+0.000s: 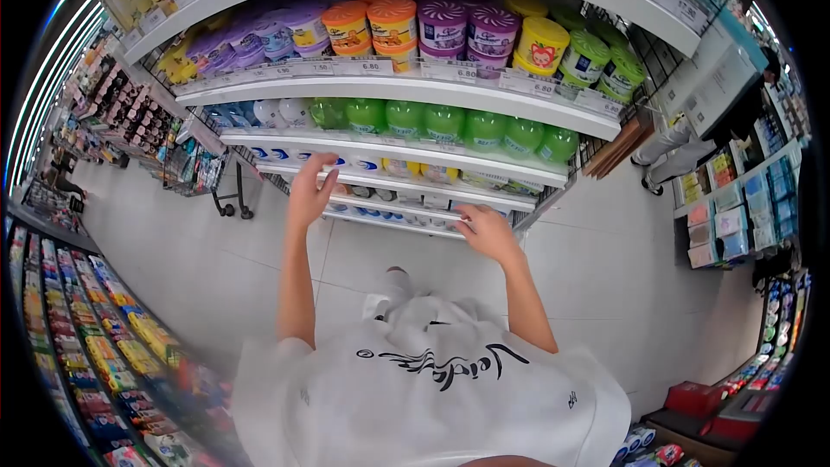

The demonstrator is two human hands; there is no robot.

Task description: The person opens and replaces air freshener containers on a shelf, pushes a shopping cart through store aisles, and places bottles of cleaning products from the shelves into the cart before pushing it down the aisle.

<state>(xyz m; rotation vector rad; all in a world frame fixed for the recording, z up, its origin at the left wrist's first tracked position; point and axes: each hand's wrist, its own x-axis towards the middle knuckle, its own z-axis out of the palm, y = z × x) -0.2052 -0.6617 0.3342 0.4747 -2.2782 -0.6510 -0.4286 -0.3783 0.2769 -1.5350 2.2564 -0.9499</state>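
My left hand [313, 190] is raised at the front of the middle shelves, thumb and fingers apart, with nothing visible in it. It is nearest to the row of white packs with blue ovals [278, 155]; whether it touches the shelf edge I cannot tell. Lower and to the right, my right hand [487, 231] reaches toward the edge of a low shelf [398, 205], its fingers loosely spread and bent, holding nothing I can see. Green bottles [443, 122] stand in a row above both hands. Higher up are orange tubs [347, 28], purple tubs [493, 32] and a yellow tub [542, 45].
Price labels run along the white shelf edges [380, 86]. A wheeled rack [203, 164] stands at the left. Packed shelves [95, 337] line the lower left. At the right, a person in grey trousers [673, 151] stands near a display [735, 216]. Tiled floor [596, 294] lies between.
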